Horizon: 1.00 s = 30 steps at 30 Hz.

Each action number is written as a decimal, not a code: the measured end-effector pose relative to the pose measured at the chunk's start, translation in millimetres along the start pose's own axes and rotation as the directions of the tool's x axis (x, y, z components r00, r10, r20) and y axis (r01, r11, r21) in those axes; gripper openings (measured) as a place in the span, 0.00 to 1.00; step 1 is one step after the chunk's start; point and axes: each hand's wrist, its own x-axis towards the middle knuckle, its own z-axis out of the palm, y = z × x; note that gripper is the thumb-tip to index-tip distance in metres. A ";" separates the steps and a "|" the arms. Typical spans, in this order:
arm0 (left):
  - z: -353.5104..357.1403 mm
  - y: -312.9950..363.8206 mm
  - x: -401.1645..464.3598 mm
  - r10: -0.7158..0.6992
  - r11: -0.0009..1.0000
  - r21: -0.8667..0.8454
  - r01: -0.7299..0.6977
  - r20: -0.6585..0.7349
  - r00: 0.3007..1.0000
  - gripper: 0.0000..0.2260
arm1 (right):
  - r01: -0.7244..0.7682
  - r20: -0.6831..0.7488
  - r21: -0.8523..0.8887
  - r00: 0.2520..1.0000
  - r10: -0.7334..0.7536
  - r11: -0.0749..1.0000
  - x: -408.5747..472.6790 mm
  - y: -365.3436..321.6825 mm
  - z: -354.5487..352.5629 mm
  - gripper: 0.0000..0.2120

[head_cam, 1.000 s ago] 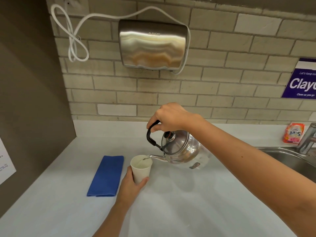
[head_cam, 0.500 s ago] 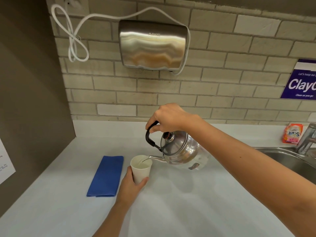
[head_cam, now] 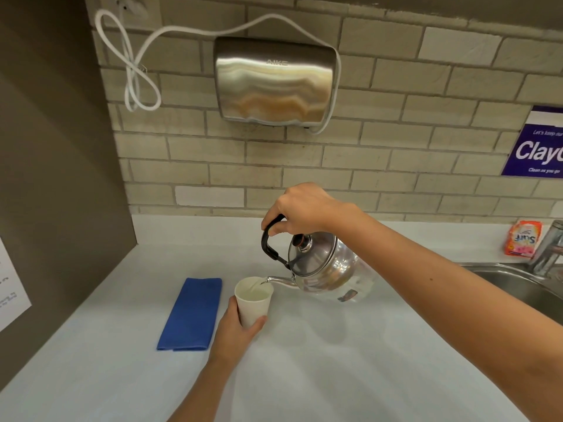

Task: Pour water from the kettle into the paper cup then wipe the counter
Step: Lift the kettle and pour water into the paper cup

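Observation:
A shiny steel kettle [head_cam: 326, 271] with a black handle hangs tilted above the pale counter [head_cam: 335, 360]. My right hand [head_cam: 301, 208] grips its handle from above. Its spout reaches over the rim of a white paper cup [head_cam: 254, 303], and a thin stream of water runs into the cup. My left hand [head_cam: 236, 330] wraps the cup's lower part and holds it on the counter. A folded blue cloth [head_cam: 192, 313] lies flat just left of the cup.
A steel sink [head_cam: 518, 287] with a tap [head_cam: 548, 248] sits at the right. An orange detergent packet [head_cam: 522, 242] leans by the tap. A steel hand dryer [head_cam: 274, 80] with a white cord hangs on the brick wall. A brown wall closes the left side.
The kettle and both hands have barely shifted. Water keeps running from the spout into the cup.

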 end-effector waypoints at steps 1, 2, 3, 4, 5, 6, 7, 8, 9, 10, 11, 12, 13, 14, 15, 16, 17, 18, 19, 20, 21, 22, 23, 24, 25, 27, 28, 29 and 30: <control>-0.1 -0.5 0.2 0.001 1.000 0.000 -0.001 -0.001 1.000 0.33 | -0.002 0.002 -0.002 1.000 0.002 1.000 0.0 -0.1 -0.4 0.10; 0.0 -0.8 0.4 0.001 1.000 -0.001 -0.001 -0.002 1.000 0.32 | -0.004 0.002 -0.004 1.000 0.004 1.000 -0.1 -0.2 -0.8 0.10; -0.1 -1.1 0.5 0.001 1.000 -0.004 -0.001 -0.003 1.000 0.32 | -0.005 0.002 -0.006 1.000 0.005 1.000 -0.2 -0.3 -1.1 0.10; -0.3 -1.2 0.8 0.000 1.000 -0.007 0.000 -0.004 1.000 0.32 | -0.005 0.003 -0.008 1.000 0.005 1.000 -0.2 -0.3 -1.4 0.10; -0.3 -1.3 1.1 -0.001 1.000 -0.010 0.001 -0.004 1.000 0.32 | -0.004 0.005 -0.010 1.000 0.004 1.000 -0.3 -0.6 -1.7 0.10; -0.2 -1.4 1.1 -0.002 1.000 -0.010 0.002 -0.004 1.000 0.32 | -0.004 0.007 -0.010 1.000 0.004 1.000 -0.4 -0.8 -1.7 0.10; -0.1 -1.1 0.9 -0.002 1.000 -0.009 0.002 -0.003 1.000 0.32 | -0.003 0.006 -0.008 1.000 0.003 1.000 -0.6 -0.9 -1.9 0.10; 0.1 -0.8 0.6 -0.002 1.000 -0.009 0.002 0.000 1.000 0.32 | -0.003 0.003 -0.005 1.000 0.003 1.000 -0.6 -1.1 -1.9 0.10; 0.3 -0.4 0.1 -0.001 1.000 -0.012 0.001 0.002 1.000 0.32 | -0.003 0.001 -0.004 1.000 0.003 1.000 -0.5 -1.3 -1.9 0.10; 0.6 0.1 -0.1 0.000 1.000 -0.014 0.000 0.003 1.000 0.33 | -0.002 0.000 -0.004 1.000 0.002 1.000 -0.6 -1.5 -1.9 0.10; 0.5 0.4 -0.4 0.000 1.000 -0.014 0.000 0.004 1.000 0.33 | -0.003 0.000 -0.003 1.000 0.003 1.000 -0.5 -1.7 -1.7 0.10; 0.4 0.9 -0.5 -0.001 1.000 -0.013 0.001 0.005 1.000 0.34 | -0.003 0.002 -0.002 1.000 0.003 1.000 -0.3 -1.8 -1.7 0.10; 0.1 1.2 -0.6 -0.001 1.000 -0.011 0.001 0.005 1.000 0.34 | -0.003 0.004 0.000 1.000 0.003 1.000 -0.1 -1.8 -1.6 0.10; 0.0 1.6 -0.7 -0.002 1.000 -0.012 0.002 0.006 1.000 0.34 | -0.003 0.007 0.001 1.000 0.003 1.000 0.1 -2.0 -1.6 0.10; -0.2 1.8 -0.8 -0.002 1.000 -0.013 0.002 0.006 1.000 0.33 | -0.003 0.008 0.001 1.000 0.003 1.000 0.4 -2.3 -1.7 0.10; -0.3 2.0 -0.8 -0.001 1.000 -0.014 0.001 0.006 1.000 0.33 | -0.006 0.009 0.001 1.000 0.006 1.000 0.6 -2.5 -2.0 0.10; -0.3 2.3 -0.9 -0.001 1.000 -0.013 0.001 0.006 1.000 0.33 | -0.009 0.011 0.001 1.000 0.009 1.000 0.8 -2.9 -2.1 0.10; -0.3 2.5 -1.0 -0.002 1.000 -0.012 0.002 0.004 1.000 0.33 | -0.011 0.014 0.000 1.000 0.011 1.000 1.0 -3.3 -2.3 0.10; -0.2 2.6 -1.0 -0.003 1.000 -0.011 0.003 0.003 1.000 0.33 | -0.009 0.016 -0.002 1.000 0.009 1.000 1.3 -3.8 -2.4 0.10; -0.3 2.6 -1.0 -0.003 1.000 -0.010 0.003 0.002 1.000 0.33 | -0.005 0.019 -0.005 1.000 0.005 1.000 1.6 -4.4 -2.5 0.10; -0.3 2.6 -1.0 -0.004 1.000 -0.010 0.004 0.004 1.000 0.33 | -0.001 0.021 -0.006 1.000 0.001 1.000 1.8 -4.8 -2.4 0.10; -0.2 2.5 -0.8 -0.005 1.000 -0.010 0.005 0.007 1.000 0.33 | 0.002 0.024 -0.005 1.000 -0.002 1.000 1.8 -5.2 -2.5 0.10; -0.2 2.1 -0.7 -0.006 1.000 -0.009 0.006 0.010 1.000 0.33 | 0.003 0.029 -0.002 1.000 -0.003 1.000 1.8 -5.4 -2.4 0.10; -0.2 2.0 -0.7 -0.006 1.000 -0.008 0.006 0.012 1.000 0.33 | 0.003 0.036 0.001 0.999 -0.003 1.000 1.5 -5.5 -2.3 0.10; -0.4 2.0 -0.7 -0.007 1.000 -0.008 0.007 0.012 1.000 0.34 | 0.003 0.041 0.003 0.999 -0.003 1.000 1.2 -5.3 -1.8 0.10; -0.7 1.9 -0.7 -0.006 1.000 -0.015 0.006 0.012 1.000 0.33 | 0.000 0.040 0.009 0.999 -0.001 1.000 -1.0 -3.8 0.1 0.10; -0.6 1.7 -0.7 -0.003 1.000 -0.021 0.003 0.015 1.000 0.33 | -0.002 0.037 0.012 0.999 0.001 1.000 -2.9 -2.3 1.8 0.10; -0.8 1.3 -0.7 -0.002 1.000 -0.026 0.002 0.019 1.000 0.33 | -0.004 0.035 0.018 0.999 0.003 1.000 -4.6 -0.5 3.7 0.10; -1.0 1.2 -0.9 0.000 1.000 -0.028 0.001 0.024 1.000 0.33 | -0.011 0.034 0.030 0.999 0.010 1.000 -6.9 1.4 5.4 0.10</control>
